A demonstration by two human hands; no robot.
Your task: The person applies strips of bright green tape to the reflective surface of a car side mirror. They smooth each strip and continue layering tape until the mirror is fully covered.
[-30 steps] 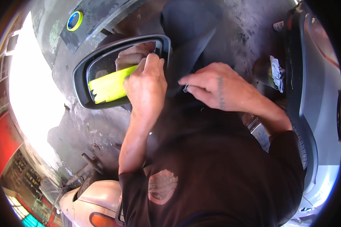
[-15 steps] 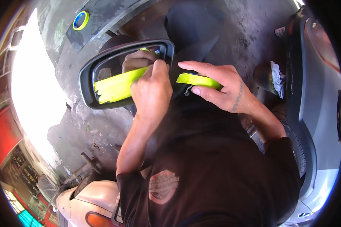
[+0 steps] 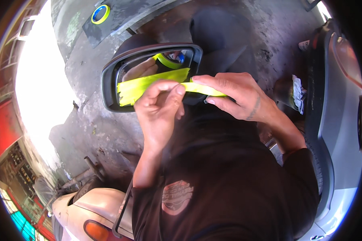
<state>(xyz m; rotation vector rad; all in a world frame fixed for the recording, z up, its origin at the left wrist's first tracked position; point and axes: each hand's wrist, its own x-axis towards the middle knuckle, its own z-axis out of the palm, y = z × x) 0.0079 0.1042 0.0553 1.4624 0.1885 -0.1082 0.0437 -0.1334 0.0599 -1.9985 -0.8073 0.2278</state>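
Tape strip now btwn hands

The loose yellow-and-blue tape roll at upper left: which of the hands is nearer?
Left. In the picture, the left hand is below and to the right of the tape roll; the right hand is also below it, but farther right.

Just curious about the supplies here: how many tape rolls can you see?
2: one roll in the right hand, another roll lying at the upper left. The mirror merely reflects one. Others may be hidden.
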